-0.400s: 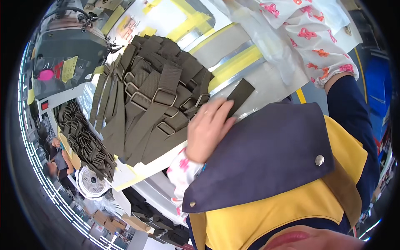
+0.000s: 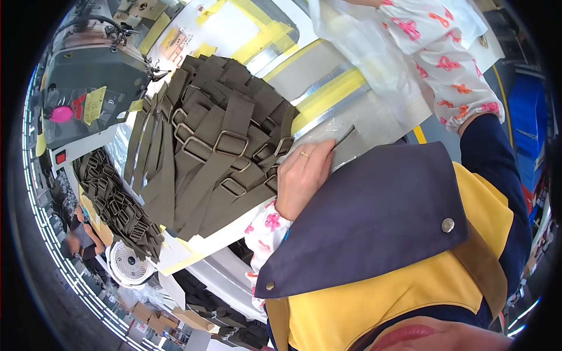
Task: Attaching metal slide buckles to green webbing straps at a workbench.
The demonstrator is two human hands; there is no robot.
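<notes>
My left hand [image 2: 304, 178], with a ring on one finger, is closed on the end of a short olive-green webbing strap [image 2: 345, 137]. The strap now stands edge-on, and its thin side pokes out past my fingertips over the plastic-covered table. Just left of this hand lies a big heap of olive webbing straps [image 2: 228, 117] with metal rectangular buckles [image 2: 232, 143]. My right hand [image 2: 364, 2] is barely in view at the top edge; its fingers are cut off. A white sleeve cover with pink and orange shapes [image 2: 448, 64] runs along the right forearm.
A grey machine [image 2: 93, 67] stands at the far left. Below it lies a second pile of buckled straps [image 2: 114, 199]. Yellow tape [image 2: 331, 96] crosses the table, with clear plastic sheeting [image 2: 374, 64] near my right arm. A white fan [image 2: 130, 263] and another person [image 2: 88, 234] are farther left.
The strap in my left hand has turned from flat to edge-on, and the hand has shifted slightly right. A bit of my right hand has come into view at the top edge.
</notes>
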